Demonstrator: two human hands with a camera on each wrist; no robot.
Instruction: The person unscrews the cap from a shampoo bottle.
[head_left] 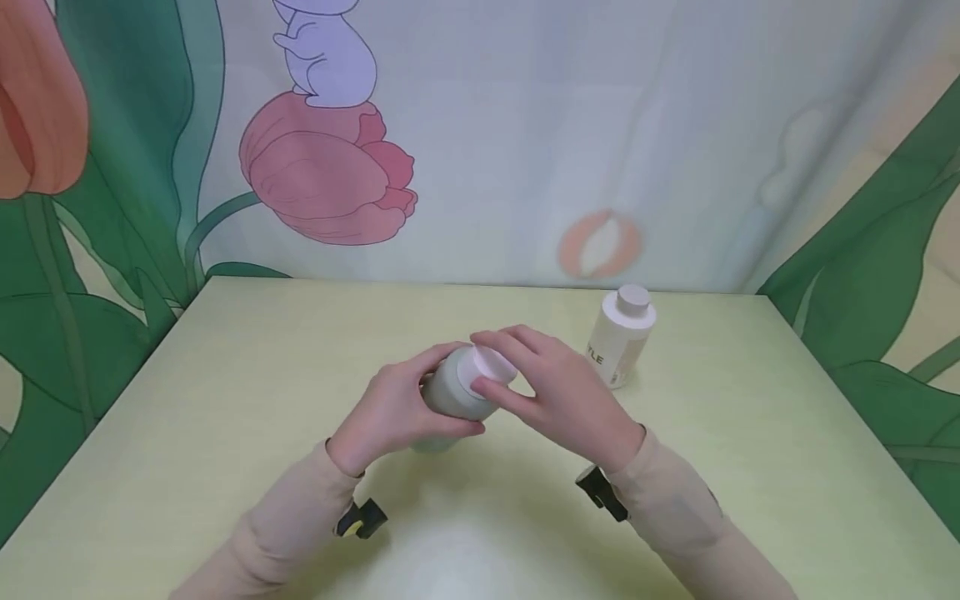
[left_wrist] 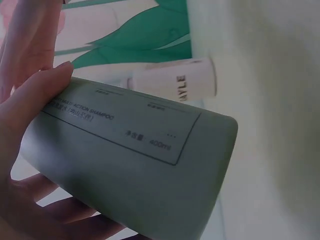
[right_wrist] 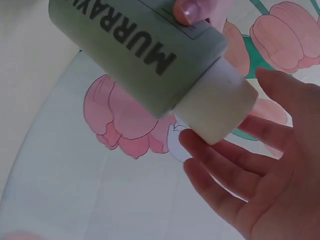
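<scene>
"Left hand (head_left: 401,408) first: how's its grip?"
"Thumb and fingers curl round the green bottle (left_wrist: 130,150), holding it tilted over the table (head_left: 262,358)."
"And the right hand (head_left: 566,392)?"
"Spread loosely about the white cap (right_wrist: 217,102); I can't tell which fingertips touch it."
"Beyond?"
"White bottle (head_left: 621,340), standing on the table past the right hand."

A grey-green shampoo bottle (head_left: 447,392) with dark lettering is held tilted at mid-bench (head_left: 300,358), its plain white cap (right_wrist: 217,102) on and pointing rightward
</scene>
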